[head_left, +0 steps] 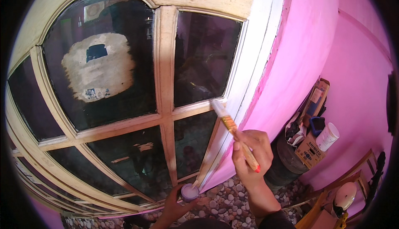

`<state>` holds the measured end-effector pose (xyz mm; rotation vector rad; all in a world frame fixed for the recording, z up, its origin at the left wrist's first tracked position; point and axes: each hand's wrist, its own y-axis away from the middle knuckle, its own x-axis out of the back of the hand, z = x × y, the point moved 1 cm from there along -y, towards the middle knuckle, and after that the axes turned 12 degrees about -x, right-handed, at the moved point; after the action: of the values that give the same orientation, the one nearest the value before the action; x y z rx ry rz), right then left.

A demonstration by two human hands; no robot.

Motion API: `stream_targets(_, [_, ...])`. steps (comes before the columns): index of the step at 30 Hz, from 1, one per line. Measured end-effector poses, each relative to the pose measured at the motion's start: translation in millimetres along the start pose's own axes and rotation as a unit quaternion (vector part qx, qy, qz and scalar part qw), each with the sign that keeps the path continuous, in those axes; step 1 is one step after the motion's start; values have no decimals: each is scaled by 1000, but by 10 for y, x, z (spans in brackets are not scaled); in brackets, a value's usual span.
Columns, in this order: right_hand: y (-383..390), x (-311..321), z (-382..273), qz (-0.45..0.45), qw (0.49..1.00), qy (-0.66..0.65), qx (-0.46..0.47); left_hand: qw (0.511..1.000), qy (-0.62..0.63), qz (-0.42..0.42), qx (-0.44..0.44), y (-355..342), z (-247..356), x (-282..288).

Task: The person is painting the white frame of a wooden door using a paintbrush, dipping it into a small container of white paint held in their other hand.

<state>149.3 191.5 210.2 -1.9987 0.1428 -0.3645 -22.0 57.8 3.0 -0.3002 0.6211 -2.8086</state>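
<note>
My right hand (pixel 252 150) is closed around the wooden handle of a paintbrush (pixel 227 122), its red tip pointing down and back towards me. The white-coated bristles touch the crossbar near the right edge of a cream wooden frame (pixel 165 58) with dark glass panes. White paint covers the upright (pixel 246 69) along that side, while other bars look bare or thinly coated. Low in front of the panes, my left hand (pixel 176 206) grips a small round cup (pixel 190 192) with whitish paint in it.
Right of the frame runs a pink wall (pixel 299 42). Beyond it stand a dark drum (pixel 284 164), a cardboard box (pixel 311 151) and a white tub (pixel 327 136). A wooden chair-like frame (pixel 365 166) is at the far right. Pebbles (pixel 228 202) cover the ground below.
</note>
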Motion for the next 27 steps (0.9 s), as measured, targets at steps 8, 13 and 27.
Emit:
stream_targets(8, [-10,-60,35,7,1000,-2,-4,1000,8,-14,18,12,-47,-2])
stream_targets(13, [-29,25,64,21,1000,18,-11,1000,10,5,3,10,-45,-11])
stream_targets(27, [-27,14,80,33,999,29,-22,1000,7,-23,13,2,-58,1])
